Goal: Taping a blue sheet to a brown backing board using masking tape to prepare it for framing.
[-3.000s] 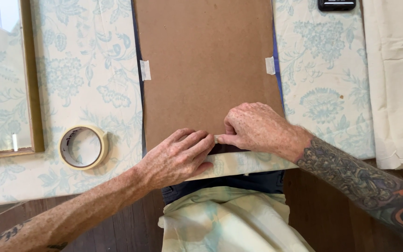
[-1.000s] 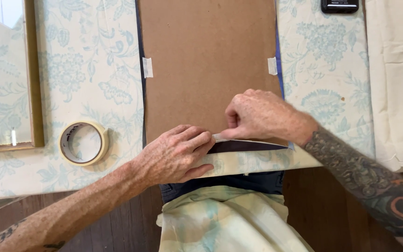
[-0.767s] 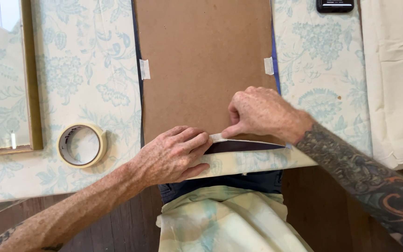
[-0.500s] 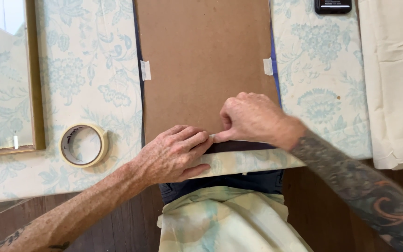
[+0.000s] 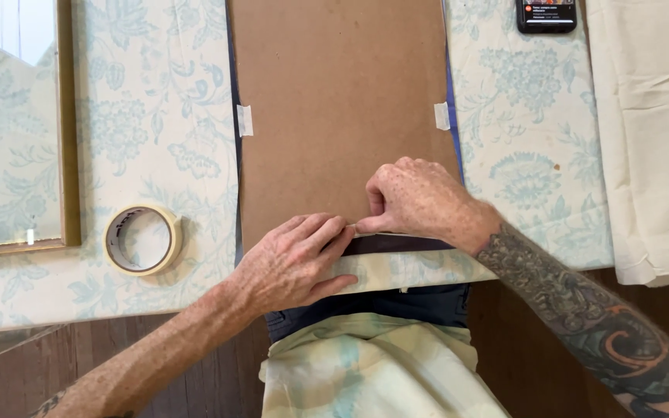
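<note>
- Left hand (image 5: 292,263) flat, open, pinning tape strip (image 5: 396,267) at brown board's (image 5: 342,116) near edge.
- Right hand (image 5: 420,201): pinch grip on the strip's edge, w/ tape roll (image 5: 143,239) near surface's front-left edge.

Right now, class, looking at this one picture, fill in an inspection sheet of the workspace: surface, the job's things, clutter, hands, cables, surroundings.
Surface: floral-patterned cloth spread over the table, pale blue on cream.
Job's things: brown backing board lying flat, small tape tabs at both side edges; a strip of masking tape along its near edge.
Clutter: roll of masking tape left of the board; phone at the top edge.
Hands: left hand pressed flat on the strip; right hand pinching at the board's near edge.
Cables: nothing seen.
Surroundings: wooden frame with glass at left; folded cream fabric at right; dark wooden floor below.
</note>
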